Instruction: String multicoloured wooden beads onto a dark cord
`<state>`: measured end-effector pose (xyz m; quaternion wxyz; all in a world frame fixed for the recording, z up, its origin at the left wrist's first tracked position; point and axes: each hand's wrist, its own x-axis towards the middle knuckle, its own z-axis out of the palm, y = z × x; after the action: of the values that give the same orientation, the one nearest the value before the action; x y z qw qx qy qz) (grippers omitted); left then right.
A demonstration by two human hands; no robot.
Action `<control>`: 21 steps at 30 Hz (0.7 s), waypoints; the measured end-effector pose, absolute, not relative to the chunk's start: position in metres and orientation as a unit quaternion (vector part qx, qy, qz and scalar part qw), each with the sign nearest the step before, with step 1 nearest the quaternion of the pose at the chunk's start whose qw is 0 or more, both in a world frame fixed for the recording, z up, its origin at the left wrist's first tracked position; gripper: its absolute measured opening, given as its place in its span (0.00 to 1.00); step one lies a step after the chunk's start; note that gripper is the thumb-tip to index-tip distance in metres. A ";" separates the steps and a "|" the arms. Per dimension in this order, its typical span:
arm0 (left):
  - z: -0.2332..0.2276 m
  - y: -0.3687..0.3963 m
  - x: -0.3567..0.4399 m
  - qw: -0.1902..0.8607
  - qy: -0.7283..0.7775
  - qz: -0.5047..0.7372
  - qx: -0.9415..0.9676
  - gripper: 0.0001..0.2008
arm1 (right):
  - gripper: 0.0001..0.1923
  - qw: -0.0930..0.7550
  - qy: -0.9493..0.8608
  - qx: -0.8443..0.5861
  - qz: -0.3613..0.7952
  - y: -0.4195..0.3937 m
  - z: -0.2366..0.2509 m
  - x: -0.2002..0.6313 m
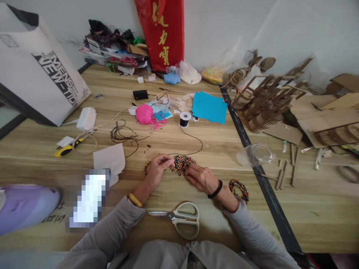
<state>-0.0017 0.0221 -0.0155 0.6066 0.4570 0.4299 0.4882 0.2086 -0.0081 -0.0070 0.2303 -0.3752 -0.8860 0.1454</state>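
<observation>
1. I see the left hand [157,170] at the left edge of a heap of small, round, glossy multicoloured beads [181,163]; its thumb and forefinger are drawn close together, but I cannot tell whether they meet or grip anything.
2. The right hand [202,178] lies at the heap's right edge, fingers curled with their tips at the beads; I cannot tell whether any are pinched.
3. The heap sits between both hands on the smooth, wood-grained tabletop [218,228].
4. I follow a thin black cord [202,144] from its white-flanged spool [184,119], curving down to the area beside the left fingers.
5. A short run of strung beads [146,168] shows just left of the left hand, partly hidden by it.
6. Near the right forearm I have a ring-shaped coil of beaded strands [239,190].
7. Nearest the body lie metal-bladed scissors [179,218] with pale, rounded loop handles.
8. Beyond the hands I see a soft pink yarn ball [144,114], wiry black cord pieces [123,135] and flat blue sheets [209,107].
</observation>
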 end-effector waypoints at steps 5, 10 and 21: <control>-0.014 0.022 -0.001 0.629 0.416 0.483 0.445 0.10 | 0.06 0.369 -0.815 -0.355 0.271 -0.002 -0.004 0.205; -0.003 0.017 0.003 0.620 0.429 0.406 0.516 0.10 | 0.06 0.459 -0.726 -0.394 0.328 -0.006 -0.011 0.191; -0.008 0.015 0.007 0.582 0.415 0.369 0.594 0.11 | 0.10 0.474 -0.636 -0.431 0.431 -0.010 -0.023 0.187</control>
<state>0.0069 0.0155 -0.0078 0.5824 0.5938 0.4151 0.3687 0.1871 -0.0102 -0.0225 0.4739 -0.4309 -0.6358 0.4306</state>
